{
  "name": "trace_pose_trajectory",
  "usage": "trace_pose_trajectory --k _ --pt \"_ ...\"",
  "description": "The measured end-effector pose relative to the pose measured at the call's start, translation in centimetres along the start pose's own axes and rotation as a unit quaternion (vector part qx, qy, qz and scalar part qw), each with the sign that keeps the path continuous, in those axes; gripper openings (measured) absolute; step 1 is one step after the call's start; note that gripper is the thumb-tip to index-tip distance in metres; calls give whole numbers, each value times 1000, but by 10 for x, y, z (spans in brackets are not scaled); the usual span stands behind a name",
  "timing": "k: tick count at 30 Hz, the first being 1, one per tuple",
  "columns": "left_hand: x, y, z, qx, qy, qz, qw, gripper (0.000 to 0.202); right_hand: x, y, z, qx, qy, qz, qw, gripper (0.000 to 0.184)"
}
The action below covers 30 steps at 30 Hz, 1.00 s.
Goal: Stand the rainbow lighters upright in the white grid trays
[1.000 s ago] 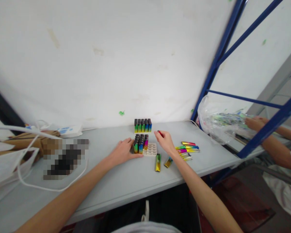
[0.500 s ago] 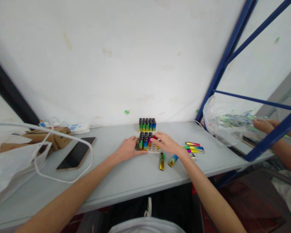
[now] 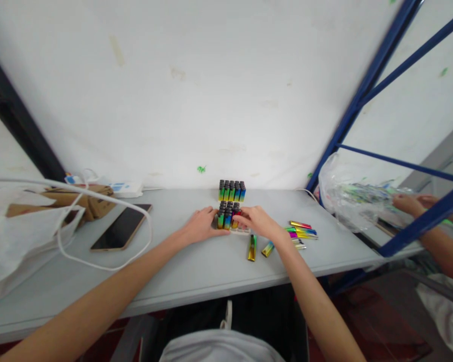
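Observation:
My left hand [image 3: 201, 225] rests against the left side of a white tray [image 3: 242, 231] partly filled with upright rainbow lighters [image 3: 225, 214], its fingers curled at the edge. My right hand [image 3: 259, 221] lies over the tray's right part, fingers pinched on a red lighter [image 3: 237, 213] standing in the tray. A second full block of lighters [image 3: 231, 191] stands behind, near the wall. Loose lighters [image 3: 300, 230] lie to the right of my right hand, and two more [image 3: 252, 247] lie in front of the tray.
On the grey table [image 3: 196, 266] a phone [image 3: 121, 227] lies at the left with a white cable, a white bag [image 3: 18, 236] and brown packages. Another person's hands [image 3: 409, 203] reach into a clear plastic bag [image 3: 347, 196] at the right, behind a blue frame [image 3: 366, 90].
My right hand came down from above the tray with the red lighter and set it into the tray beside the others. The view shifted slightly; my left hand stayed put.

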<state>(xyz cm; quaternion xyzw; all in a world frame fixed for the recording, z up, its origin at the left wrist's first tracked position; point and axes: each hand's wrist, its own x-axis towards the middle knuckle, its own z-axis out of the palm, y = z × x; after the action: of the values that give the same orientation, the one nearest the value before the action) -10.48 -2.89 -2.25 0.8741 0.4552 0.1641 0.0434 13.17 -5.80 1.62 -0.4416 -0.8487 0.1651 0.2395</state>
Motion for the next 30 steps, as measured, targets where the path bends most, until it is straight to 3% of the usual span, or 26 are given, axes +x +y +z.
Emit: trace_pose_trajectory --k 6,11,16,22,26,30 --pt "1 -2 3 0 4 4 1000 71 -3 0 -4 -33 -12 -17 999 24" --pt "1 -3 4 8 8 4 1000 72 -3 1 -2 -31 -51 15 998 28" --pt "1 0 2 9 0 1 1000 74 -6 -10 -4 -180 -40 71 980 35" --pt "2 0 -1 1 -1 -1 1000 73 -37 -25 -20 -232 -73 154 958 34" --pt "3 -3 2 -3 4 5 1000 74 -54 -40 -10 -245 -81 195 946 42" --pt "4 -5 4 5 1 7 1000 74 -54 -41 3 -243 -69 218 943 45"
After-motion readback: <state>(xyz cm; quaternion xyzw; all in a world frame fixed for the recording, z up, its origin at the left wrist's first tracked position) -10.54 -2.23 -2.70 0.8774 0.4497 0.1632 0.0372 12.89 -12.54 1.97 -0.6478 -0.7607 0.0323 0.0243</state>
